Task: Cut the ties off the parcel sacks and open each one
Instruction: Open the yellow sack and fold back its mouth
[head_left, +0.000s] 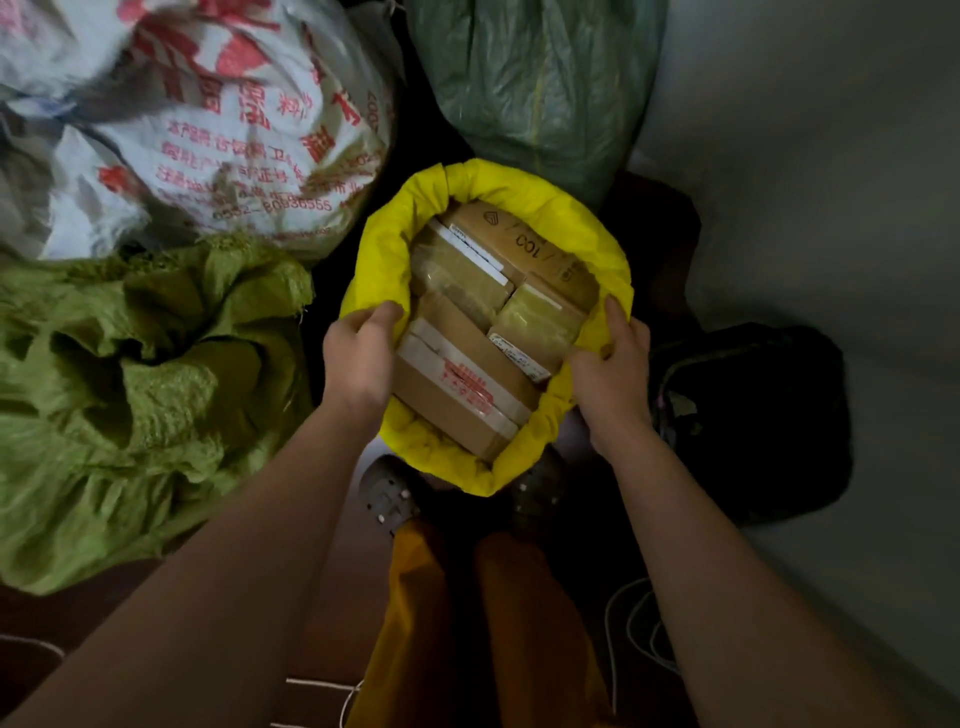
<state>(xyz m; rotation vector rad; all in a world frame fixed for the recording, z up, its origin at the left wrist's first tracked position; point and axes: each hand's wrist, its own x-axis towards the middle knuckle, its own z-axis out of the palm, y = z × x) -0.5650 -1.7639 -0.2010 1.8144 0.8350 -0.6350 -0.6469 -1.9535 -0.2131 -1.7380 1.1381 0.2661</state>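
Gripping the rolled rim of the yellow sack (524, 187), the left hand (358, 358) and right hand (613, 364) hold opposite sides; brown boxes (457, 395) fill it.

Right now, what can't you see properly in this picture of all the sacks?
All from the head view:
- The yellow sack: only the top cardboard boxes show; anything deeper is hidden beneath them.
- The left hand and right hand each have a grip on the rolled rim; the fingertips are tucked behind fabric.
- The white printed sack: its top is cut off by the frame edge and blurred.
- The dark green sack: its mouth is out of frame, so tie unseen.
- The black bag: too dark.
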